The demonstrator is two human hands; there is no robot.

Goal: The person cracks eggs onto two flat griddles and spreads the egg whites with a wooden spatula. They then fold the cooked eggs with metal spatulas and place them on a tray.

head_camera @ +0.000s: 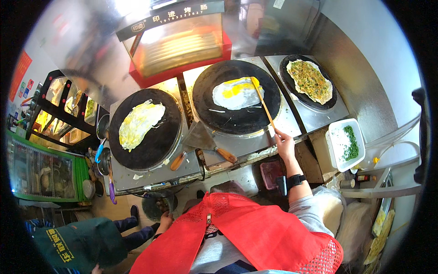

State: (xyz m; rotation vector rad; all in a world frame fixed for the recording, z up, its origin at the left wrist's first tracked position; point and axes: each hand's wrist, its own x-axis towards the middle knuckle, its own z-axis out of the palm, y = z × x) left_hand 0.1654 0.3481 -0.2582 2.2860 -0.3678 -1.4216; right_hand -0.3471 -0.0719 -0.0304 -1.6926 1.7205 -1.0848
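Note:
My right hand [284,144] grips the lower end of a thin wooden spatula [265,106]. Its far tip rests on the yolk at the right of a batter crepe [236,98] with egg spread across it. That crepe lies on the middle round griddle [232,124], where a few loose batter strips have set. Low beside my body hangs my left hand [166,220], its fingers partly hidden, so I cannot tell whether it holds anything. Two wood-handled scrapers [202,135] lie between the middle griddle and the left griddle [154,144].
An egg crepe [140,123] lies on the left griddle. On the right griddle [284,73] is a filling-covered pancake [309,81]. A white tub [356,157] contains chopped greens. Behind stands a sausage roller cabinet [178,48]. Ladles [101,150] hang at left, near a person in a green apron [80,241].

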